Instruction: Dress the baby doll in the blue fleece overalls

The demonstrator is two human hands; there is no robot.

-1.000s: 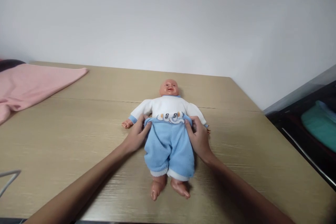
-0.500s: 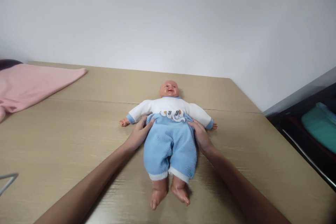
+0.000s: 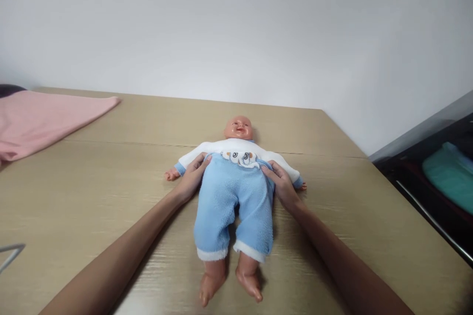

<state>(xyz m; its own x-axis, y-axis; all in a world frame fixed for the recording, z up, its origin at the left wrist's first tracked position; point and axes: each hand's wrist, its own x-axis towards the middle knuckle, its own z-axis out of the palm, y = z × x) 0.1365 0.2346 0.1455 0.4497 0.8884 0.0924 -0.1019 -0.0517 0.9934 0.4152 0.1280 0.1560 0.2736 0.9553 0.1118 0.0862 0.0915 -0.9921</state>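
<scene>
Gripped at opposite sides of the waistband (image 3: 217, 156) by left hand (image 3: 192, 176) and right hand (image 3: 282, 183), both closed on cloth: light-blue fleece trousers (image 3: 218, 202), apparently held so for even tension. Worn by a bald plastic doll (image 3: 238, 128), face-up on a pale wood-grain tabletop (image 3: 111, 182). Sideways room between spread pink cloth (image 3: 44, 115), far left, and right-hand table edge.
</scene>
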